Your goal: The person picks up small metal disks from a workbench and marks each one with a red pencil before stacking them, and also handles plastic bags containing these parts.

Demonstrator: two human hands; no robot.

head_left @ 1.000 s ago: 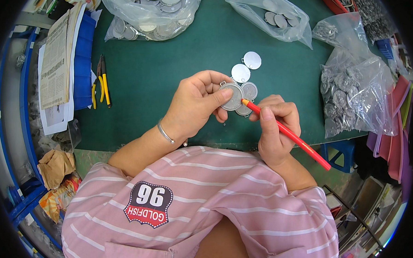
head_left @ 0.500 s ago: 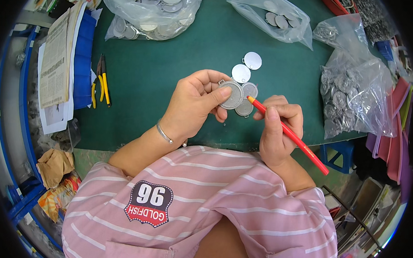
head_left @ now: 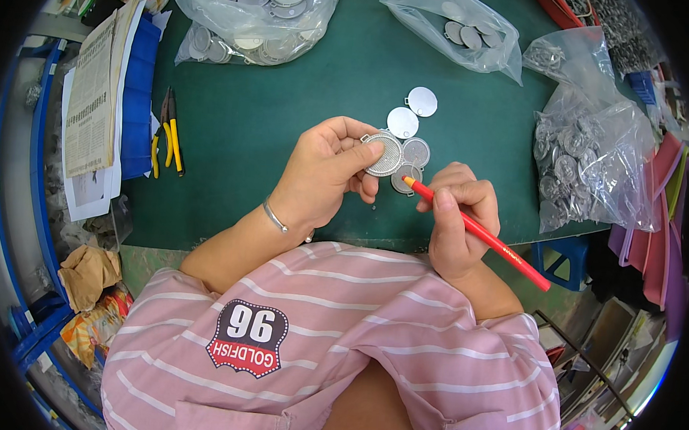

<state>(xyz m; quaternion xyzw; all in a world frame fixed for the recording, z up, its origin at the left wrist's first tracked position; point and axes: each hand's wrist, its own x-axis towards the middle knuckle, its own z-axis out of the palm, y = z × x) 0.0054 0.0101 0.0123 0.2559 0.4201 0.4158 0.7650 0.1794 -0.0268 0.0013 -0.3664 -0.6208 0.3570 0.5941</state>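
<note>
The left hand (head_left: 325,162) pinches a silver disc (head_left: 388,160) above a green table (head_left: 249,118). The right hand (head_left: 454,240), fingers clamped on a red pencil (head_left: 504,253), holds its tip (head_left: 408,182) over a second disc (head_left: 399,187), perhaps touching.

- Round silver-grey metal disc (head_left: 387,161): rough-textured, dull sheen.
- Slim red pencil (head_left: 491,243), four o'clock from it: smooth, glossy.
- Two round white-silver discs (head_left: 402,122), one o'clock: smooth metal.
- Clear plastic bag (head_left: 626,129), three o'clock: crinkled, shiny.
- Dark-green tabletop (head_left: 249,118): matt.
</note>
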